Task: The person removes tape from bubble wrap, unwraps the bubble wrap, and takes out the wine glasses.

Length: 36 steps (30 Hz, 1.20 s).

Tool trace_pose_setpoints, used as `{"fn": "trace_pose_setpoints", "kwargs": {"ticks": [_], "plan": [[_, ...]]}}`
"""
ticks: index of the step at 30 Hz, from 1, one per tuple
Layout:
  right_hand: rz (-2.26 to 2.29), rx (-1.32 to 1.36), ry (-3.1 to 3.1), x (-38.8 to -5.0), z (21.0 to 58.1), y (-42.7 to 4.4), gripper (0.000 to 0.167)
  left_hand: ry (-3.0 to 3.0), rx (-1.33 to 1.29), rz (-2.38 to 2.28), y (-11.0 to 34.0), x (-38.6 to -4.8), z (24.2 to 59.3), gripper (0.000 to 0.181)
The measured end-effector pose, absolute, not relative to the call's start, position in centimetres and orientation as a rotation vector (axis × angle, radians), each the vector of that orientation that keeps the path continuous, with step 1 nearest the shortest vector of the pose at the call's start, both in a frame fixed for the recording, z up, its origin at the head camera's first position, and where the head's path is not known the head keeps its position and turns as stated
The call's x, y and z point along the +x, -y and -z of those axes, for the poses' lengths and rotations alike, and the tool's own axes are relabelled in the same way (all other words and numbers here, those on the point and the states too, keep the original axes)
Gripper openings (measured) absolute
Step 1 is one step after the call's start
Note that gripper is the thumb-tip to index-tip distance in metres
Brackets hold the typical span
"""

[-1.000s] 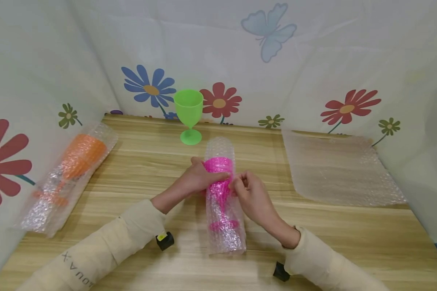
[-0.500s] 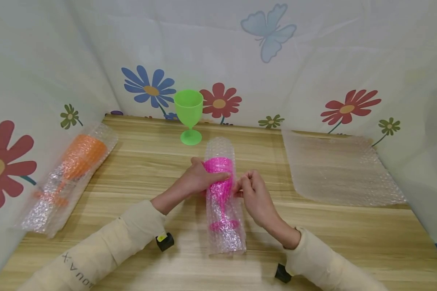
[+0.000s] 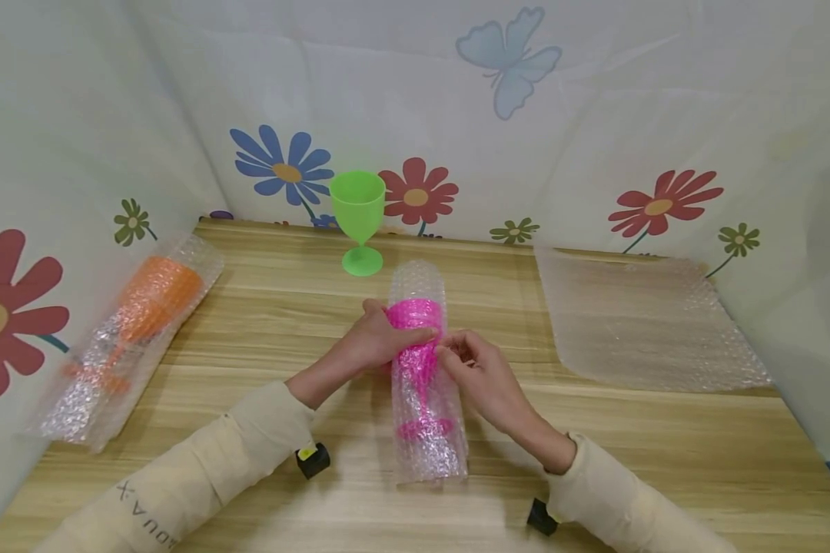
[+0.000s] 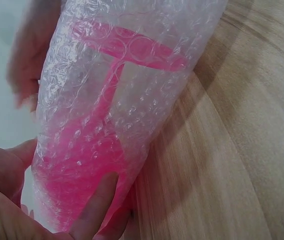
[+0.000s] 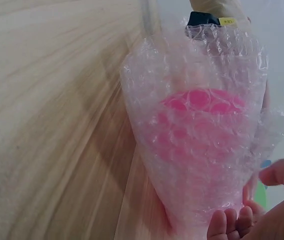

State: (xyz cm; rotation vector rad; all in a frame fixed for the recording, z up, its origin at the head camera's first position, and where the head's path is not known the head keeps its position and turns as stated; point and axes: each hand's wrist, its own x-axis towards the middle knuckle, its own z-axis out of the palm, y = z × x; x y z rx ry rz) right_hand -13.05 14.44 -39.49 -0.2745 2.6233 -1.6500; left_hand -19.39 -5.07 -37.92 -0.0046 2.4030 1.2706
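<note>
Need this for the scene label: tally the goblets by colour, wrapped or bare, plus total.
Orange goblet: 1, wrapped in bubble wrap
Pink goblet: 1, also wrapped
Green goblet: 1, bare
Total: 3 goblets

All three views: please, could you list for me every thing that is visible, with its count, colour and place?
Pink goblet: 1, pink, centre, inside wrap
Pink goblet's wrap: 1, clear, around it
Orange goblet: 1, orange, left side
Orange goblet's wrap: 1, clear, around it
Green goblet: 1, green, upright at the back
Flat bubble-wrap sheet: 1, clear, right side
Table: 1, wood-brown, beneath everything
Backdrop: white, behind and beside the table
Flowers: several, red, blue, green, on the backdrop
Butterfly: 1, pale blue, same backdrop
Blocks: 2, black, near the cuffs
Sleeves: 2, cream, both arms
Left hand: 1, gripping the wrapped pink goblet
Right hand: 1, at its right side; pinching unclear
</note>
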Motion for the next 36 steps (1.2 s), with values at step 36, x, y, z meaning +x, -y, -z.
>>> {"fn": "trace_pose_setpoints", "kwargs": {"ticks": [36], "plan": [[1.633,-0.265,-2.724,-14.1,40.4,-15.0,0.029,-2.402,-0.006,-1.301,5.1,-19.5,38.1,0.111]]}}
